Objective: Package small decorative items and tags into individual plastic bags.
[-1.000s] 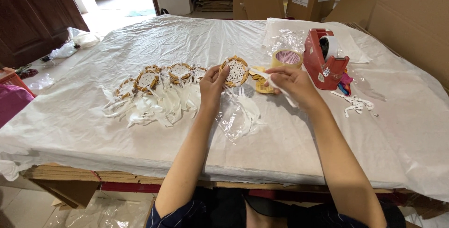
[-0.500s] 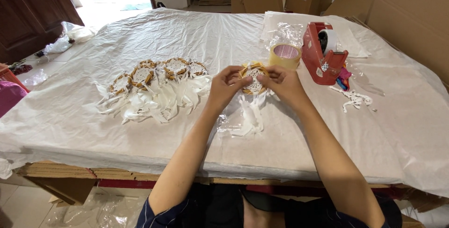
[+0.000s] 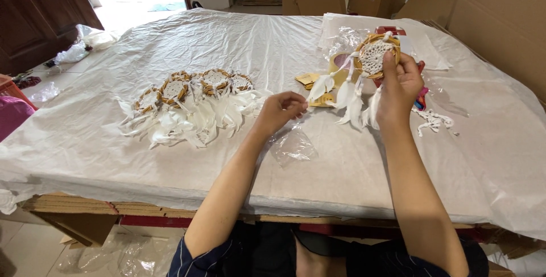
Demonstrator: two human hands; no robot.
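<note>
Surface: wide table (image 3: 85,157) covered in crinkled white plastic sheeting, with cardboard boxes (image 3: 489,21) stacked along the far and right sides and a dark wooden door at the far left.

Right hand: right hand (image 3: 399,86) is raised above the table with its fingers clamped on the rim of a small dreamcatcher (image 3: 372,56), a woven tan hoop with a white crocheted centre and white feathers dangling below it.

Left hand: left hand (image 3: 281,109) hovers low over the sheeting with fingers curled together; whether it pinches a thread or a bit of film I cannot tell. It does not touch the dreamcatcher.

Done so far: row of finished dreamcatchers (image 3: 190,92) lies to the left, overlapping, feathers fanned toward the near edge. By the look of it, several pieces are through and laid aside.

Left to do: judging from the raised piece, this one is not yet laid with the row; how many more remain is not shown.

Nearby: clear plastic bag (image 3: 293,147) lies flat just below the left hand; a few tan card tags (image 3: 310,79) sit beside it, and a scrap of white lace (image 3: 435,120) lies right of the right wrist.

In the way: red object behind the right hand is mostly hidden. The path from the raised piece to the row crosses the left hand and the card tags.
</note>
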